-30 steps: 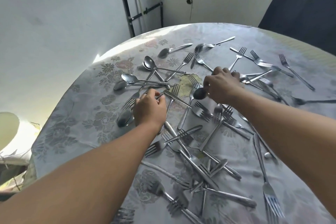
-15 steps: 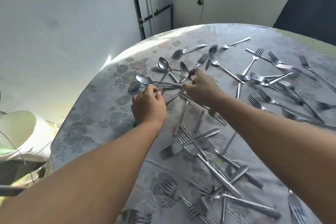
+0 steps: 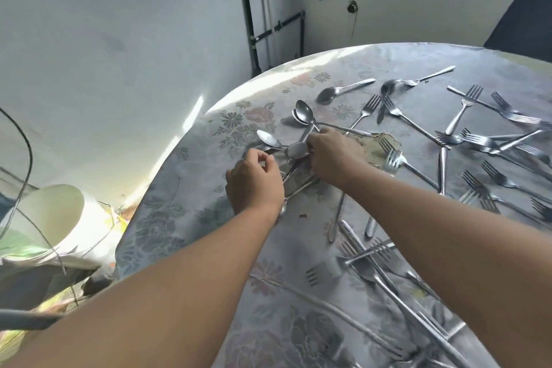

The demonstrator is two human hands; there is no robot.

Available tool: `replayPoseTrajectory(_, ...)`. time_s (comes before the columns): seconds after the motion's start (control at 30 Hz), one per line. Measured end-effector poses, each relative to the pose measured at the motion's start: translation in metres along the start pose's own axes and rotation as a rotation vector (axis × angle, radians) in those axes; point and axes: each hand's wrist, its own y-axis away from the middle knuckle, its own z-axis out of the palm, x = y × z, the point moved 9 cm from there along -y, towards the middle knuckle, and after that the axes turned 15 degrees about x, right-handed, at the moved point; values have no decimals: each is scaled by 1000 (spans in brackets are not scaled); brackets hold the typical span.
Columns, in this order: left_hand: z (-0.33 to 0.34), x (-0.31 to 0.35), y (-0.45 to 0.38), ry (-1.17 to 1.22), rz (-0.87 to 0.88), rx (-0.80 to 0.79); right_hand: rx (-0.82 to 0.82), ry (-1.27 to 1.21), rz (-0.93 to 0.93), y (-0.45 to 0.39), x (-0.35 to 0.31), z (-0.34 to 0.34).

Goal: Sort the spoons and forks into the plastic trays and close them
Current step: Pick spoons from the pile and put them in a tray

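Observation:
Many steel spoons and forks lie loose on a round table with a floral cloth (image 3: 185, 218). My left hand (image 3: 254, 182) is curled near the table's left edge and grips a small bunch of spoons (image 3: 294, 178) whose handles run under its palm. Just right of it, my right hand (image 3: 334, 158) pinches a spoon (image 3: 297, 149) by the neck, with its bowl pointing left over the bunch. More spoons (image 3: 304, 112) lie just beyond the hands, one alone (image 3: 328, 95) farther back. Forks (image 3: 466, 104) cover the right and near side. No plastic tray is in view.
The table's edge curves close to the left of my left hand. Beyond it, on the floor, stand a white round container (image 3: 50, 212) and loose cables (image 3: 27, 140). A torn patch in the cloth (image 3: 376, 143) lies behind my right hand. Crossed forks (image 3: 367, 260) lie near me.
My right hand moved left from the middle of the table to my left hand, bringing a spoon over the bunch there. The view swung left with it.

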Motion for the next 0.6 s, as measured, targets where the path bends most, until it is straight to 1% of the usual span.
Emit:
replayPoseTrajectory(0.1,1,5,-5,-29,50,1,-36,24,-16,-1,-2,-2)
replayPoseTrajectory(0.23,4,13,-9,2,67,13,13,-31,-39,3,-2,-9)
replayPoseTrajectory(0.3,8,18,-7,32,72,12,12,-109,45,4,6,-11)
replayPoseTrajectory(0.4,15,24,-1,78,76,-11,74,-219,247,-1,35,-22)
replayPoseTrajectory(0.5,22,32,6,105,97,-31,109,-146,362,-6,67,-28)
replayPoseTrajectory(0.6,27,39,9,101,123,-56,62,-56,385,-8,86,-18)
